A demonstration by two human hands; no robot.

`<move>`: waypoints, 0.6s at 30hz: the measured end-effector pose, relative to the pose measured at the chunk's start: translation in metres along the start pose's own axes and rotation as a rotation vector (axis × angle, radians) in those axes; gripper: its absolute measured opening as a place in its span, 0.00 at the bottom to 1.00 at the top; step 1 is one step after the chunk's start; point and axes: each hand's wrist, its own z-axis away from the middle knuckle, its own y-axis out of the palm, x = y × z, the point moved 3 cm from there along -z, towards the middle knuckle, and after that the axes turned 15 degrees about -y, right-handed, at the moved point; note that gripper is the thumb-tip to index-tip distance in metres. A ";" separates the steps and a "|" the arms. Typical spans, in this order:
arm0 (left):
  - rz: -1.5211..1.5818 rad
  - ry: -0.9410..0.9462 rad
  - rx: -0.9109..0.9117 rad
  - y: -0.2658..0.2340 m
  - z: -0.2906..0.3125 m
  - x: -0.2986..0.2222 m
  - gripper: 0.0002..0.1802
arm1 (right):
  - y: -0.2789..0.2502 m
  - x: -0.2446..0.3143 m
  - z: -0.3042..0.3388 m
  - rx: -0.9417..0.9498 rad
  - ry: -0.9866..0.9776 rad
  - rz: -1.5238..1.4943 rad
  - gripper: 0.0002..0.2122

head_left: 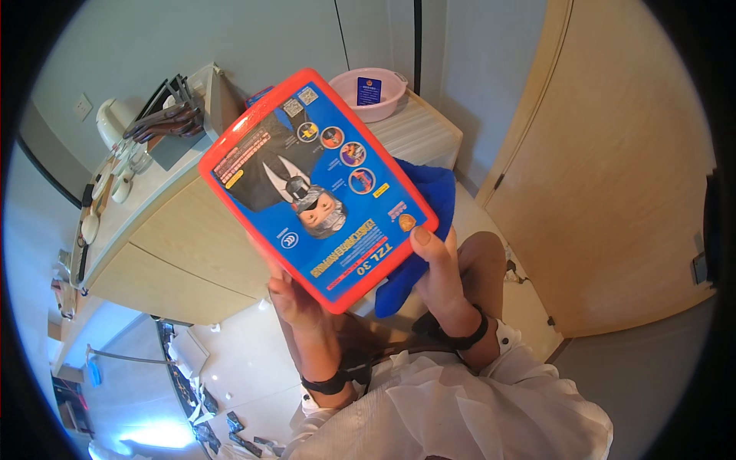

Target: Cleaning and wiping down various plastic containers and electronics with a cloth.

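A flat red plastic case (314,184) is tilted up in front of me, in both hands. Its blue printed front faces me, and the picture of a person in a silvery hood on it is upside down. My left hand (299,310) grips the lower left edge, its fingers partly hidden behind the case. The thumb of my right hand (438,264) presses on the lower right corner. Bunched between that hand and the back of the case is a blue cloth (435,188), which hangs out past the right side and below.
At left runs a counter (142,195) with dark-handled knives (169,115) in a block and a white kettle (113,119). A pink basin (379,111) sits on a low ribbed cabinet (422,134) behind the case. The wooden door (606,153) stands at right. Scraps (238,425) litter the floor.
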 end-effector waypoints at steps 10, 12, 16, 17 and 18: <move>0.296 -0.278 0.186 -0.009 -0.021 0.000 0.38 | -0.001 -0.004 0.000 -0.134 0.176 -0.116 0.24; 0.117 -0.256 -0.107 -0.004 -0.021 0.002 0.39 | 0.000 -0.008 0.003 -0.168 0.265 -0.182 0.24; 0.355 -0.344 0.040 0.006 -0.019 0.006 0.45 | -0.001 -0.009 0.002 -0.134 0.303 -0.175 0.24; 0.417 -0.374 0.040 0.006 -0.018 0.007 0.48 | -0.003 -0.010 0.002 -0.139 0.323 -0.180 0.24; 0.479 -0.404 0.039 0.006 -0.018 0.009 0.52 | -0.005 -0.012 0.003 -0.144 0.343 -0.186 0.24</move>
